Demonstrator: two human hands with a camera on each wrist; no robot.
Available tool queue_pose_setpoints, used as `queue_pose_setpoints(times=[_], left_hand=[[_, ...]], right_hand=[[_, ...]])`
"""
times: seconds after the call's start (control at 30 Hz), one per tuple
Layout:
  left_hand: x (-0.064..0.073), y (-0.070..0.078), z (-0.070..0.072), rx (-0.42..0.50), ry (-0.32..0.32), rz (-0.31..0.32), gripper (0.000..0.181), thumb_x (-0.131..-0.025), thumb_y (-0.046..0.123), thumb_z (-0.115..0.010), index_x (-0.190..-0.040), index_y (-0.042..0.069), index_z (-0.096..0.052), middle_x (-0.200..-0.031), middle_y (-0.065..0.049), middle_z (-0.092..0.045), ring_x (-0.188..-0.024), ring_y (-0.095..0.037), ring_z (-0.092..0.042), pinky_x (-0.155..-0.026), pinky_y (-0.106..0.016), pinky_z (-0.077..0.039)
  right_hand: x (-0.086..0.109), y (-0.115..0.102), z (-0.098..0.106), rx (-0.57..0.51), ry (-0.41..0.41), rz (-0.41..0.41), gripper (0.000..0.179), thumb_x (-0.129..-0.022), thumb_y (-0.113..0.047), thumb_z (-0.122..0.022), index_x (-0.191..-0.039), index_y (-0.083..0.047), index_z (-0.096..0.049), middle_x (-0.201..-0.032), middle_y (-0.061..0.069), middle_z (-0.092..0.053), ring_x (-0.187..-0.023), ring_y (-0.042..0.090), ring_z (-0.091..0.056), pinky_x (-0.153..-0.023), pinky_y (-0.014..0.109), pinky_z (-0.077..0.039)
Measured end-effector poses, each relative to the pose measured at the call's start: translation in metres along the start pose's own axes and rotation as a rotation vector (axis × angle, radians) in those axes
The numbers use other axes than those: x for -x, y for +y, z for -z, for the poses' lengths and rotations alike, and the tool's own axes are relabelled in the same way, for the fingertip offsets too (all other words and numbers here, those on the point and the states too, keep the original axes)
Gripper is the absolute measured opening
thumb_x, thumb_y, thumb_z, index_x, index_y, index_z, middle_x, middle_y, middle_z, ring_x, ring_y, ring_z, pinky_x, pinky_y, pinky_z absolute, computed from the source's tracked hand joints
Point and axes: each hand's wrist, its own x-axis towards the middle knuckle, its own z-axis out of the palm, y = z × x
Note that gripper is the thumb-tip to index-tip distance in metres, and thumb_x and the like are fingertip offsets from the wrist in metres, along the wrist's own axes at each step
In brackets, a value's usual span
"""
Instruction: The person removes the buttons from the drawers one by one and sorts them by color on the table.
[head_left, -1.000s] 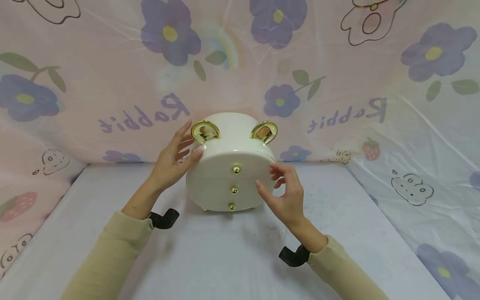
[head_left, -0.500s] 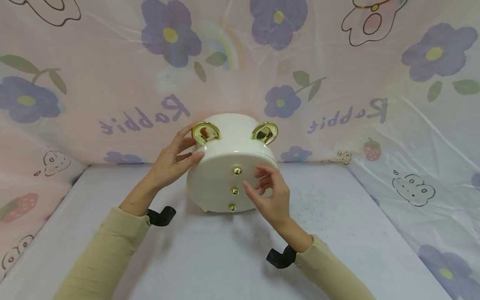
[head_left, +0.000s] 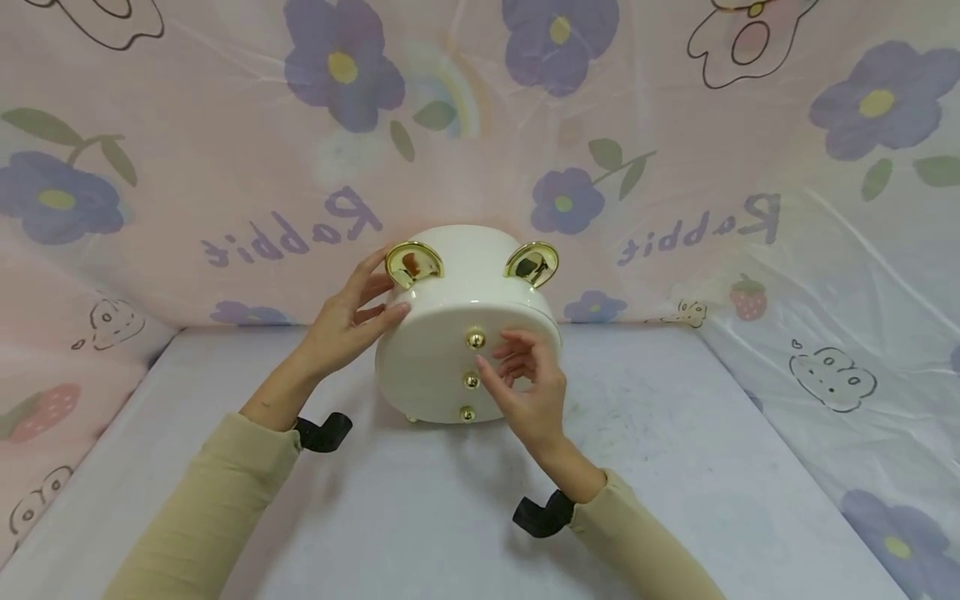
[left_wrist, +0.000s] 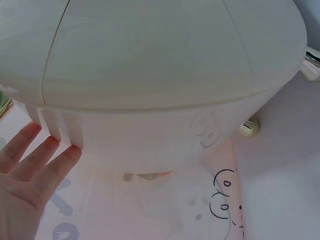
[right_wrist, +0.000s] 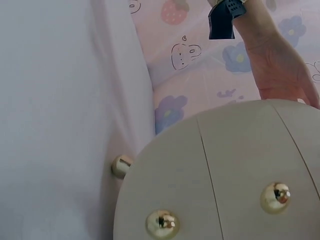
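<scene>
A white rounded drawer box (head_left: 427,358) stands upright at the back of the table, with gold ears (head_left: 532,265) on top. Three round gold knobs run down its front, among them the top knob (head_left: 476,339). Thin seams divide that front in both wrist views. My left hand (head_left: 333,333) rests against the box's left side below the ear; its straight fingertips (left_wrist: 75,150) touch the side wall and the thumb lies at the front edge. Before the front's right half, my right hand (head_left: 534,392) holds nothing, its fingers loosely bent and thumb apart, beside the upper knobs.
The white table (head_left: 420,508) reaches toward me below the box. Behind it hangs a pink patterned cloth (head_left: 465,167), close to the back of the box. A small gold foot (right_wrist: 121,166) supports the box. Each wrist carries a black mount (head_left: 543,514).
My right hand has moved left from the box's right edge to in front of the knobs. The left hand has settled slightly closer on the side. The box has stayed put.
</scene>
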Motion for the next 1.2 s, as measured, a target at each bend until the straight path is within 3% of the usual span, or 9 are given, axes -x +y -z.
queue_pose_setpoints(times=[0.17,0.27,0.63,0.8,1.2], left_hand=[[0.000,0.000,0.000,-0.005,0.004,0.005,0.071,-0.090,0.023,-0.060,-0.144,0.042,-0.018,-0.139,-0.013,-0.044,-0.133,-0.030,-0.039,-0.104,-0.052,-0.039],[0.000,0.000,0.000,-0.004,0.007,0.001,0.071,-0.090,0.022,-0.060,-0.144,0.043,-0.018,-0.139,-0.013,-0.044,-0.133,-0.029,-0.039,-0.104,-0.052,-0.040],[0.001,0.000,-0.001,0.007,0.010,0.004,0.070,-0.091,0.022,-0.059,-0.144,0.043,-0.019,-0.139,-0.013,-0.044,-0.134,-0.030,-0.038,-0.103,-0.054,-0.039],[0.001,0.000,-0.001,0.013,0.010,0.009,0.070,-0.091,0.022,-0.059,-0.144,0.043,-0.019,-0.139,-0.013,-0.044,-0.134,-0.030,-0.037,-0.104,-0.053,-0.038],[0.000,-0.001,-0.001,0.011,-0.006,0.006,0.071,-0.091,0.023,-0.058,-0.144,0.044,-0.016,-0.142,-0.011,-0.041,-0.135,-0.028,-0.036,-0.107,-0.051,-0.036]], right_hand=[[-0.003,-0.021,-0.006,-0.035,0.028,-0.053,0.036,-0.071,0.008,-0.073,-0.101,0.013,-0.054,-0.076,0.024,-0.060,-0.062,0.006,-0.056,-0.050,0.017,-0.049],[-0.003,-0.022,-0.011,-0.059,0.051,-0.089,0.034,-0.072,0.007,-0.072,-0.100,0.013,-0.054,-0.075,0.024,-0.060,-0.062,0.005,-0.056,-0.052,0.017,-0.050],[0.006,0.007,-0.026,-0.122,0.109,-0.099,0.033,-0.075,-0.001,-0.074,-0.102,0.003,-0.057,-0.078,0.016,-0.062,-0.063,0.005,-0.058,-0.052,0.017,-0.050],[0.006,0.008,-0.030,-0.127,0.125,-0.097,0.032,-0.077,-0.008,-0.074,-0.101,0.002,-0.056,-0.076,0.015,-0.062,-0.061,0.007,-0.059,-0.051,0.018,-0.051],[0.006,0.007,-0.036,-0.151,0.166,-0.119,0.030,-0.078,-0.008,-0.073,-0.100,0.004,-0.056,-0.078,0.017,-0.063,-0.061,0.007,-0.060,-0.051,0.017,-0.051]])
